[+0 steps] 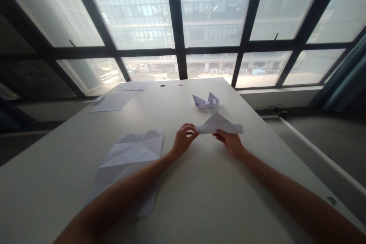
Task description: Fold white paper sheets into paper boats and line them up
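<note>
A folded sheet of white paper [216, 124], with a triangular peak and a flat band along its lower edge, is held up between my two hands. My left hand [184, 137] pinches its left end between thumb and forefinger. Under the peak, my right hand [228, 141] grips the lower band, the thumb in front and the other fingers partly hidden. Just beyond stands a folded paper boat [206, 101] with two pointed ends. To the left, partly covered by my left forearm, lies a creased, unfolded sheet of paper [130, 156].
Several flat white sheets [114, 100] lie at the far left of the white table [183, 190], with a small whitish object [98, 100] beside them. Windows [211, 7] rise behind the table. A white pipe [323, 152] runs along the floor at right.
</note>
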`<action>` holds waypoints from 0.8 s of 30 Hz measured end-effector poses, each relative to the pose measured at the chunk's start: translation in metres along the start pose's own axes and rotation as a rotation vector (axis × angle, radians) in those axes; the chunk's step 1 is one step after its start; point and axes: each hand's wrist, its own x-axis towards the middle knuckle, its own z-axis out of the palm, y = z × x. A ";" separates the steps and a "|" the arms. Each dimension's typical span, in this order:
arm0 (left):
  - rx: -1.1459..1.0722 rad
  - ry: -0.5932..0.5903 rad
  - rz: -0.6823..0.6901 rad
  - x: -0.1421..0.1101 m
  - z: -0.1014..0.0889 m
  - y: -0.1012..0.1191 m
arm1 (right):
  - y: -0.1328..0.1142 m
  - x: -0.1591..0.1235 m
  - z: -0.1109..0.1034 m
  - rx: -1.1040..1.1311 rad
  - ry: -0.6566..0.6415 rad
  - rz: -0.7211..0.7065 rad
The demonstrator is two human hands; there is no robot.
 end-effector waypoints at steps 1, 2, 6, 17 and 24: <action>0.038 0.000 0.036 0.000 0.000 0.001 | -0.001 -0.001 0.001 0.007 0.004 0.000; 0.074 0.000 0.068 -0.001 0.001 0.002 | -0.001 -0.001 0.001 0.012 0.004 0.000; 0.131 -0.024 0.126 -0.003 0.003 0.003 | -0.004 -0.002 0.002 0.014 -0.002 -0.010; 0.088 -0.155 -0.026 -0.001 0.002 -0.004 | 0.001 -0.001 0.000 -0.056 -0.033 -0.073; 0.007 -0.052 -0.001 0.000 0.002 -0.004 | 0.003 0.000 -0.002 -0.019 -0.056 -0.100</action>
